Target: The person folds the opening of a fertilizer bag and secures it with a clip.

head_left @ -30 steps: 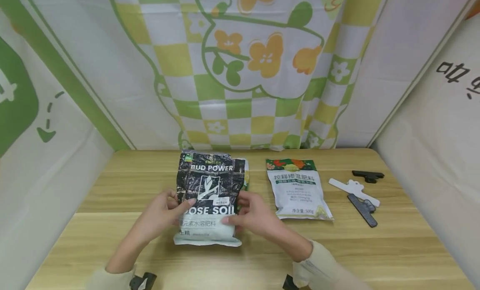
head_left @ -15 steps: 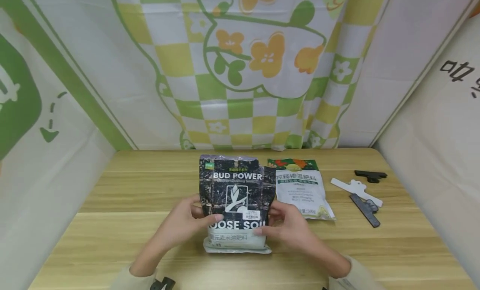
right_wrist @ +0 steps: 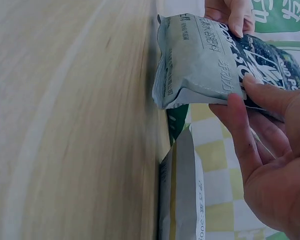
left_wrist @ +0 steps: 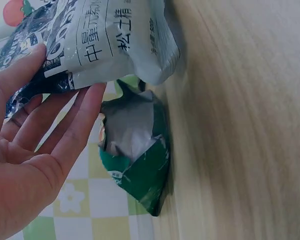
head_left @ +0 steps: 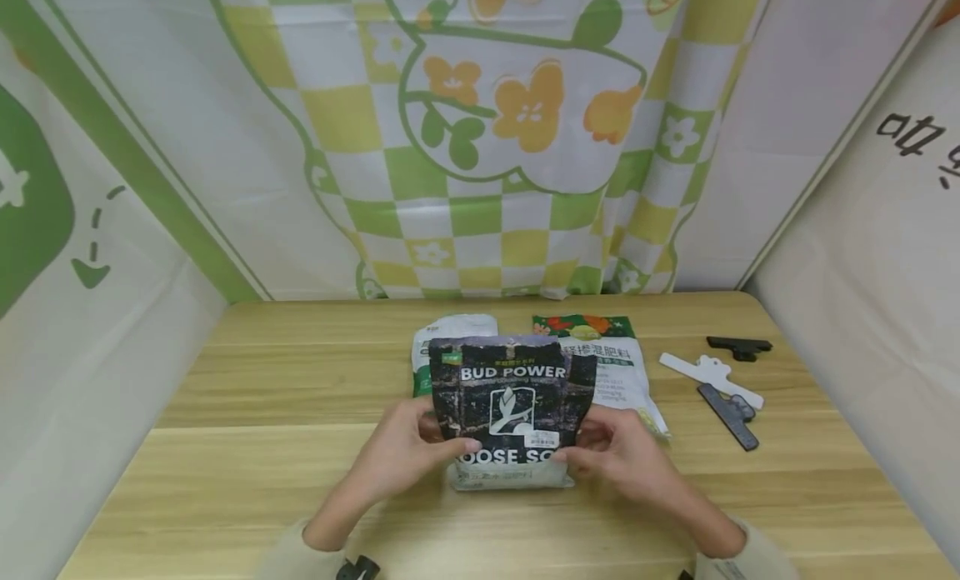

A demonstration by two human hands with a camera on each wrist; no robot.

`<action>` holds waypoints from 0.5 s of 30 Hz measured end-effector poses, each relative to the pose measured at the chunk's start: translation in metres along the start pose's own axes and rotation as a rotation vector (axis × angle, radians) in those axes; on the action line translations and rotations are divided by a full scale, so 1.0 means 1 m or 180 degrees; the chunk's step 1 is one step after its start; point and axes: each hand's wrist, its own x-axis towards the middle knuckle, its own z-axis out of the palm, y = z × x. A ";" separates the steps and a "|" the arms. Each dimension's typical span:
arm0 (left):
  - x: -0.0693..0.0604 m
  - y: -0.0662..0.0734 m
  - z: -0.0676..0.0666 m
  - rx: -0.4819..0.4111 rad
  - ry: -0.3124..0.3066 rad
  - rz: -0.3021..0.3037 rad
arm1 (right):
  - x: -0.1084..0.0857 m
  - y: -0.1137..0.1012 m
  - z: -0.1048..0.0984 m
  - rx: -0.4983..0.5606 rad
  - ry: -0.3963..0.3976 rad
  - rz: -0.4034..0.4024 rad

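Observation:
A black and pale grey soil bag (head_left: 513,405) with "BUD POWER" print is held between both hands, front in head view. My left hand (head_left: 408,447) grips its left side, thumb on the front and fingers behind; my right hand (head_left: 626,451) grips the right side the same way. Whether its bottom edge touches the table is hard to tell. Partly hidden behind it is a white and green bag (head_left: 453,326). The left wrist view shows a green bag (left_wrist: 145,175) with a gaping, silvery-lined mouth. A white fertilizer bag (head_left: 633,380) with a green top lies behind the right hand.
To the right on the wooden table (head_left: 262,397) lie a black clip (head_left: 738,347), a white clip (head_left: 708,378) and a dark grey clip (head_left: 727,415). A checked curtain (head_left: 480,213) hangs along the back edge, with pale cloth walls on both sides.
Both hands have carried the soil bag to the right, and it now looks tipped back more. The white and green bag behind has come into view on the left; the fertilizer bag is partly covered.

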 end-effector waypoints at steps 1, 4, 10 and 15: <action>0.000 0.000 0.001 0.0016 0.0025 0.0041 | 0.000 0.000 0.000 -0.0030 0.0016 -0.0023; 0.000 0.001 0.002 0.0077 0.0108 0.0085 | 0.001 0.000 -0.001 -0.0140 0.0085 -0.0098; -0.001 0.003 0.004 0.0124 0.0193 0.0086 | 0.002 -0.002 -0.002 -0.0379 0.0205 -0.0172; -0.003 0.001 0.005 0.0112 0.0194 0.0148 | 0.001 0.001 -0.001 -0.0561 0.0265 -0.0357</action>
